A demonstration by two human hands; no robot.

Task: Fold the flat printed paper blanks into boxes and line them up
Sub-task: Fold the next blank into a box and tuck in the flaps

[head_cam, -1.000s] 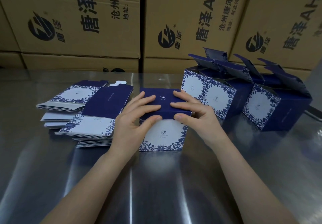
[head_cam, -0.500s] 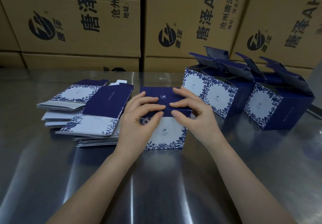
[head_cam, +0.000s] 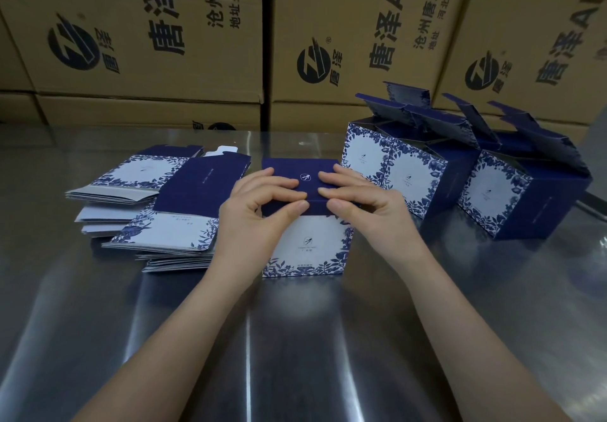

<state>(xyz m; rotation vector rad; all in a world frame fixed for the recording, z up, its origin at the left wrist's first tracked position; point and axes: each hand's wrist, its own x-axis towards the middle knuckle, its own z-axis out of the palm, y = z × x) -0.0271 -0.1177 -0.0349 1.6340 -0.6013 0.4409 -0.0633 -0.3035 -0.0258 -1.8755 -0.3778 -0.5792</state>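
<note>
A blue-and-white floral box (head_cam: 307, 247) stands on the steel table (head_cam: 295, 339) in front of me, its dark blue lid flap folded down on top. My left hand (head_cam: 259, 211) pinches the lid's front left edge, fingers on top and thumb at the front. My right hand (head_cam: 368, 206) pinches the front right edge the same way. Flat printed blanks (head_cam: 170, 211) lie stacked to the left. Three folded boxes with open top flaps stand to the right: one (head_cam: 364, 159), a second (head_cam: 417, 185) and a third (head_cam: 512, 198).
Large brown cardboard cartons (head_cam: 157, 44) with black printing form a wall along the table's far edge. The steel surface reflects light near me. The table's right edge shows at the far right.
Both hands have curled tighter on the lid's front edge, fingertips drawn nearer each other at the middle. The box has stayed in place.
</note>
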